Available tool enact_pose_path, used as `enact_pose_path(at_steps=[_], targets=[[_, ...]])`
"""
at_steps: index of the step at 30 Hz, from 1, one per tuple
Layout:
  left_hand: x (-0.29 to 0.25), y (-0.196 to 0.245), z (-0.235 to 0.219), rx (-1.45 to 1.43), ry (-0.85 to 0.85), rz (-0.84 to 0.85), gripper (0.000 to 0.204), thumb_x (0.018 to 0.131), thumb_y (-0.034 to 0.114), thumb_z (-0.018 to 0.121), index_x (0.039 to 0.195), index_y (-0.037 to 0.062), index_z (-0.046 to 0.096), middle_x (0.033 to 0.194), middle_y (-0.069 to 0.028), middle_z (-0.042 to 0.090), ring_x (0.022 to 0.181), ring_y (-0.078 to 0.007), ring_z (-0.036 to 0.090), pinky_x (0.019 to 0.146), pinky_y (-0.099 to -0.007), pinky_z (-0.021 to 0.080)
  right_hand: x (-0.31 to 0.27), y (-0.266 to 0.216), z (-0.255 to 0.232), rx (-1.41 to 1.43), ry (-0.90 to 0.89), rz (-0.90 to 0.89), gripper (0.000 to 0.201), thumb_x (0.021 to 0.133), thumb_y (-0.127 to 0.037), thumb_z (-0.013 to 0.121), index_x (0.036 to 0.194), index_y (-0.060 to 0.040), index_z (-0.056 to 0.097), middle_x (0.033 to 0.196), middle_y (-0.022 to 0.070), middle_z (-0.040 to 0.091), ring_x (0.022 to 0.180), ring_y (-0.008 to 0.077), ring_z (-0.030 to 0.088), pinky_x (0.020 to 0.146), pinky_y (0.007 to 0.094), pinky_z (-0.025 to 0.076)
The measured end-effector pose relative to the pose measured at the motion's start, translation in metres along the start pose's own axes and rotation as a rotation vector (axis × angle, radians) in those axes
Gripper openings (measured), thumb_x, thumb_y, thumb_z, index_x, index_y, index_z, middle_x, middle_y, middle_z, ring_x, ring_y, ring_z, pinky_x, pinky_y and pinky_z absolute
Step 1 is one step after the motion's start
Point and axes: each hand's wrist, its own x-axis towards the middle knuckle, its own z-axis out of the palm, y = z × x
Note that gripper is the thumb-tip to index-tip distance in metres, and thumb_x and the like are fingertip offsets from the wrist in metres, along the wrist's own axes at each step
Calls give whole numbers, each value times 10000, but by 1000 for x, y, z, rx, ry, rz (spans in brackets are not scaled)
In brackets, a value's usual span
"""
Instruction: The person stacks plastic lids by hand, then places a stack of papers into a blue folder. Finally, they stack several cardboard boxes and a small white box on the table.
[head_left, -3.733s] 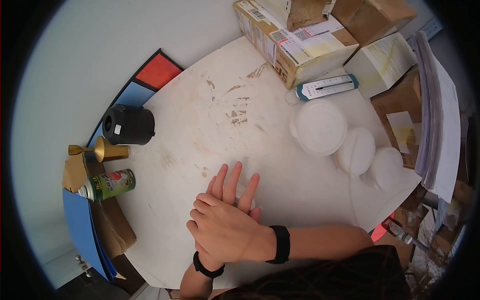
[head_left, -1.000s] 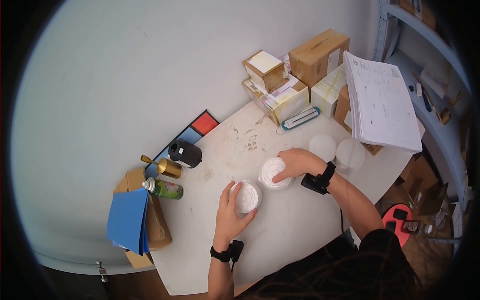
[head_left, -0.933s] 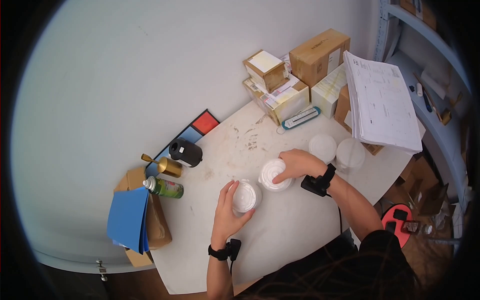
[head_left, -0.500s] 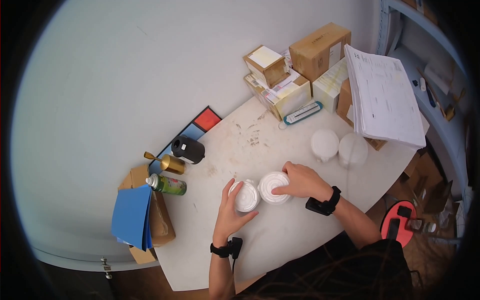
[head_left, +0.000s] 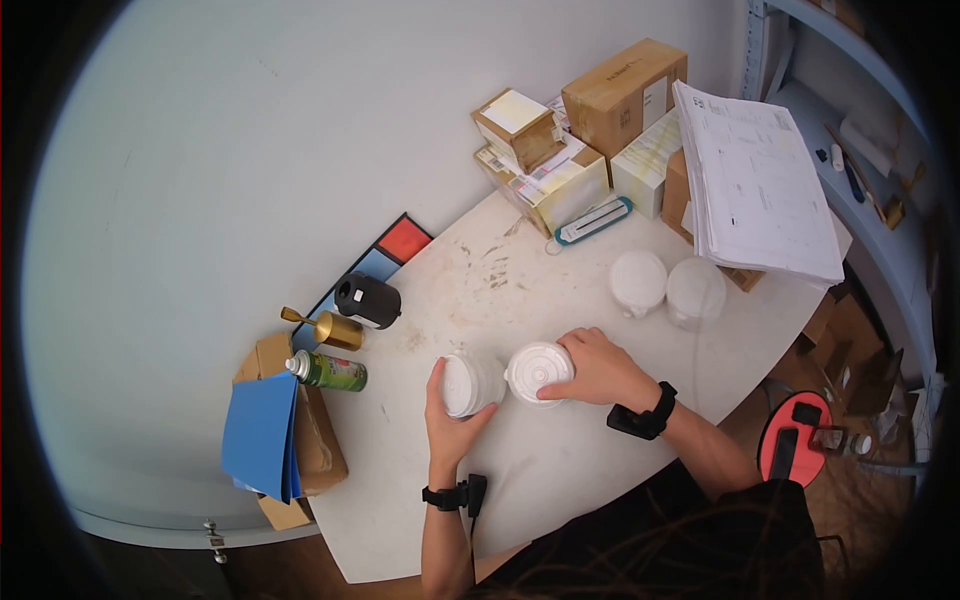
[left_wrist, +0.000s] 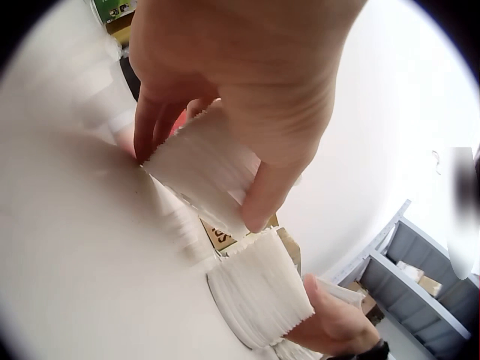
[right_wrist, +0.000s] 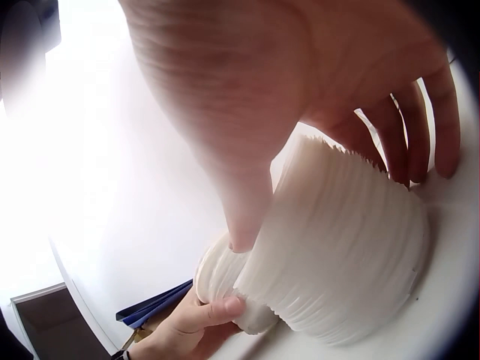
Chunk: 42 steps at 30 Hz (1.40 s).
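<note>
In the head view my left hand (head_left: 452, 428) grips a stack of white round plastic lids (head_left: 470, 385) over the front of the table, thumb on its near side and fingers on the far side. This stack leans, so its side shows. Just right of it my right hand (head_left: 605, 368) holds a second such stack (head_left: 540, 373), the thumb at its top edge. The left wrist view shows the finely layered sides of the left stack (left_wrist: 206, 169) and right stack (left_wrist: 259, 289) close together. In the right wrist view, the near stack (right_wrist: 345, 240) hides part of the other.
Two more round white pieces (head_left: 638, 280) stand on the table (head_left: 560, 460) to the right. A spring scale (head_left: 594, 220), boxes (head_left: 625, 100) and papers (head_left: 755, 185) line the back. At left are a spray can (head_left: 335, 372), a gold cup (head_left: 338, 330), a black cylinder (head_left: 368, 301) and blue folders (head_left: 260, 435).
The hands, crossed one over the other at first, have parted and grip a stack each. The right stack has come nearer, beside the left one. The left stack has tipped over to the left.
</note>
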Motion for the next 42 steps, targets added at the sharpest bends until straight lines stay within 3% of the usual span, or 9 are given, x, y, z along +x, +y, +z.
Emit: enact_pose_path(at_steps=[4, 10, 13, 16, 22, 25, 34, 37, 42], targets=[[-6, 17, -2, -405, 24, -236, 1054, 735, 12, 851, 1612, 67, 270, 1491, -134, 486, 1347, -301, 532, 1110, -434, 471, -8, -4, 11, 16, 69, -24, 836, 735, -540, 840, 1229, 100, 628, 1259, 234, 637, 1221, 387, 545, 1051, 419, 465], [-17, -19, -12, -781, 9, -357, 1031, 772, 30, 812, 1629, 82, 241, 1527, -119, 453, 1410, -271, 475, 1170, -430, 415, -22, -13, 26, 89, 132, -44, 814, 738, -487, 853, 1209, 122, 588, 1240, 255, 621, 1185, 388, 549, 1046, 424, 460], [-22, -28, -10, -789, -14, -376, 1037, 776, 62, 824, 1631, 88, 238, 1527, -115, 455, 1424, -265, 460, 1188, -440, 393, -28, -21, 33, 120, 119, -8, 830, 745, -437, 866, 1287, 103, 543, 1301, 245, 588, 1266, 383, 512, 1077, 408, 448], [-25, -18, 0, -786, -22, -356, 1030, 784, 71, 823, 1631, 90, 237, 1532, -117, 450, 1418, -269, 464, 1184, -434, 397, -30, -26, 39, 100, 129, -27, 805, 756, -436, 859, 1270, 103, 552, 1283, 247, 596, 1249, 382, 521, 1064, 413, 453], [-36, 0, 23, -735, 172, -318, 978, 829, 65, 788, 1635, 96, 235, 1532, -116, 441, 1396, -257, 466, 1170, -409, 390, -37, -34, 53, 82, 202, -47, 731, 775, -424, 843, 1191, 117, 579, 1166, 261, 644, 1137, 406, 574, 991, 451, 483], [-41, 4, 33, -754, 249, -322, 947, 861, 36, 751, 1642, 104, 220, 1536, -114, 430, 1391, -247, 460, 1166, -401, 384, -39, -37, 53, 125, 188, -13, 722, 785, -400, 846, 1209, 112, 565, 1189, 268, 631, 1139, 404, 575, 983, 452, 486], [-50, 20, 40, -799, 338, -322, 965, 889, 18, 729, 1659, 130, 159, 1553, -113, 403, 1387, -245, 451, 1165, -402, 376, -49, -44, 59, 362, 204, 6, 703, 837, -326, 832, 1282, 99, 493, 1201, 278, 588, 1127, 422, 584, 986, 468, 491], [-51, 21, 45, -843, 380, -313, 971, 889, 12, 729, 1661, 129, 153, 1558, -113, 395, 1392, -249, 447, 1172, -403, 369, -48, -42, 59, 442, 209, -9, 684, 849, -296, 826, 1299, 83, 477, 1243, 264, 556, 1132, 393, 593, 992, 445, 496], [-41, 47, 40, -574, 383, -223, 984, 857, 58, 790, 1643, 108, 200, 1545, -131, 408, 1387, -269, 465, 1146, -420, 404, -41, -28, 60, 693, 204, 72, 655, 847, -246, 825, 1317, 41, 470, 1363, 239, 471, 1155, 344, 580, 999, 423, 496]])
